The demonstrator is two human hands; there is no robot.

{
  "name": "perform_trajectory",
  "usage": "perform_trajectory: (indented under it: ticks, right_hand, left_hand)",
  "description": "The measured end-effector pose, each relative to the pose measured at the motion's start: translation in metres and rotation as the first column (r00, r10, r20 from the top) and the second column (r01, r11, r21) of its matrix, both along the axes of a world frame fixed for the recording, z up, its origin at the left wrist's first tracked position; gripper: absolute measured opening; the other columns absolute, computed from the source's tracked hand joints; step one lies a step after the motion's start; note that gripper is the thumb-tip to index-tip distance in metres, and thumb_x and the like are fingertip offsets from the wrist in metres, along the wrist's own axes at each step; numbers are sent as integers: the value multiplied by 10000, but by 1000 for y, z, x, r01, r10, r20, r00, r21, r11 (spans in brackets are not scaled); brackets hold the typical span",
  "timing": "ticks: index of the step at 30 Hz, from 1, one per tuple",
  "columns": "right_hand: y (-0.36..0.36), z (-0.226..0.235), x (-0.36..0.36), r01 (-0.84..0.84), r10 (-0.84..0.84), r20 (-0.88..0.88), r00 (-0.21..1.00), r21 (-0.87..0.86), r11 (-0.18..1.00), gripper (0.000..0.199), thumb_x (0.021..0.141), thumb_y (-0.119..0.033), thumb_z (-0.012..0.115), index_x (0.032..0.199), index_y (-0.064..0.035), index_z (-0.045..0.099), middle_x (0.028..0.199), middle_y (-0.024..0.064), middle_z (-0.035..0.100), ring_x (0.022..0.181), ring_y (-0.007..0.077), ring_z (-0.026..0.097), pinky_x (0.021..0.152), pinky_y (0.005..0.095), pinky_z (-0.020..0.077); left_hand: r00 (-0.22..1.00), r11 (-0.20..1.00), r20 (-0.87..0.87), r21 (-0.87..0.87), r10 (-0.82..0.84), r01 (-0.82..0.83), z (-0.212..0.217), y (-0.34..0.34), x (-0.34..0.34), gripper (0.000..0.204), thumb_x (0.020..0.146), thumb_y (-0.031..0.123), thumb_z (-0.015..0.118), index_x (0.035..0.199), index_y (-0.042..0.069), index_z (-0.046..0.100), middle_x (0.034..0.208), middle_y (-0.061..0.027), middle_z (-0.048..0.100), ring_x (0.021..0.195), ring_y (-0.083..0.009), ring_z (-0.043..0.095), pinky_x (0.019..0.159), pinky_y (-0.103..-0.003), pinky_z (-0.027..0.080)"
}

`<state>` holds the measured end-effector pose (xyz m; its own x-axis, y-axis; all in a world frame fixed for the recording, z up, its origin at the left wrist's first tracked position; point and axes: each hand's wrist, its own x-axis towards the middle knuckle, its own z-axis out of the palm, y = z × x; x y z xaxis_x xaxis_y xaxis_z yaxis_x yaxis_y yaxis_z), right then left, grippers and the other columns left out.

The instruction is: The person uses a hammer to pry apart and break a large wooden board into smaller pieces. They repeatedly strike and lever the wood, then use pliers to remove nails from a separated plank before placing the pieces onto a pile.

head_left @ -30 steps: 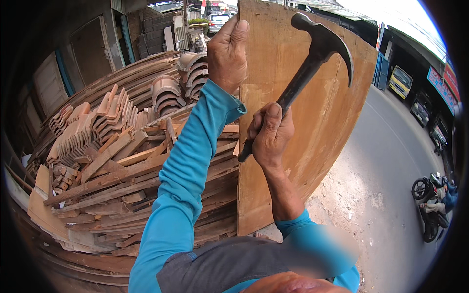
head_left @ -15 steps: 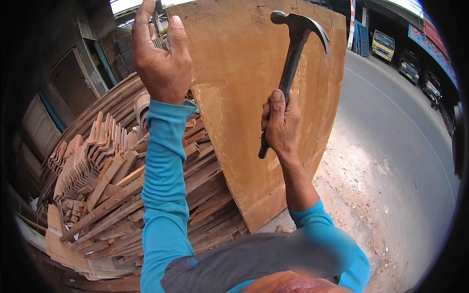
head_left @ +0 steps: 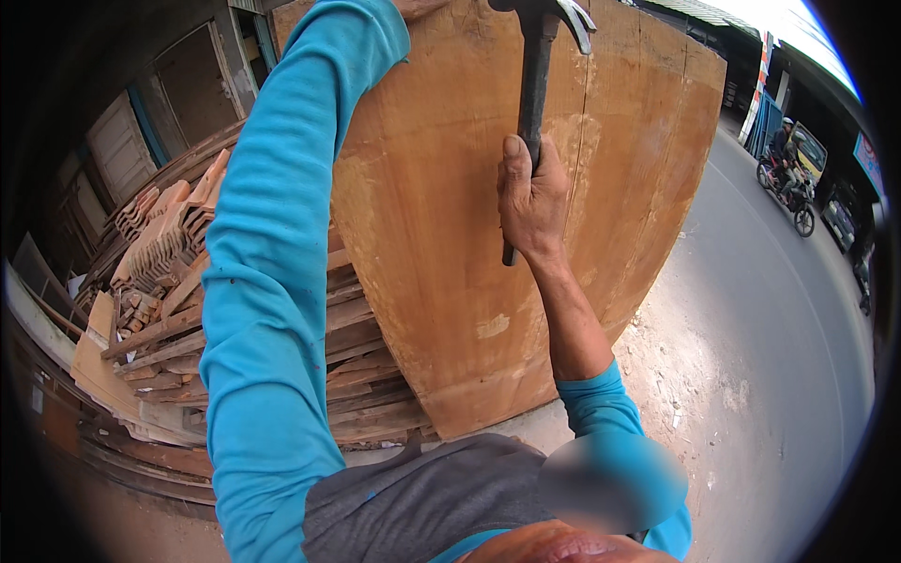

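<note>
My right hand (head_left: 535, 202) grips a dark claw hammer (head_left: 537, 80) by the lower half of its handle. The hammer stands upright in front of a large brown wooden panel (head_left: 450, 235), its head partly cut off by the top edge of the view. My left arm, in a blue sleeve, reaches up along the panel's left side. Only a sliver of my left hand (head_left: 419, 7) shows at the panel's upper edge; its fingers are out of view.
Stacked old timber (head_left: 361, 375) and clay roof tiles (head_left: 160, 239) lie left of the panel. On the right runs a paved road (head_left: 779, 310), where a person rides a motorcycle (head_left: 790, 188). Parked vehicles (head_left: 838, 220) stand beyond it.
My left hand has moved up, from raised and open beside the panel to the top edge of the view. The hammer has risen slightly in the view. A motorcycle has appeared on the road.
</note>
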<state>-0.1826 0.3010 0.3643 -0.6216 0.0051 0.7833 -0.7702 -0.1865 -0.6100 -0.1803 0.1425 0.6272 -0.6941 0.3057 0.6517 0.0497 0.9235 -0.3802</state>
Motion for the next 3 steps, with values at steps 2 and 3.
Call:
perform_trajectory:
  ticks: [2,3]
  right_hand:
    - [6,0,-5,-81,81,-11,997,-19,996,304,1058,-355,591,962,-76,521,655,-19,508,583,57,492,505,261,410]
    - [6,1,-8,-96,95,-11,995,-28,995,304,1058,-355,591,962,-76,521,655,-19,508,583,57,492,505,261,410]
  left_hand:
    - [997,1000,-70,6,-30,30,-8,7,6,601,1084,493,319,1141,40,711,1100,-275,704,1098,-435,658,995,-541,490]
    - [997,1000,-69,-2,-16,16,-6,9,5,601,1084,493,319,1141,40,711,1100,-275,704,1098,-435,658,995,-541,490]
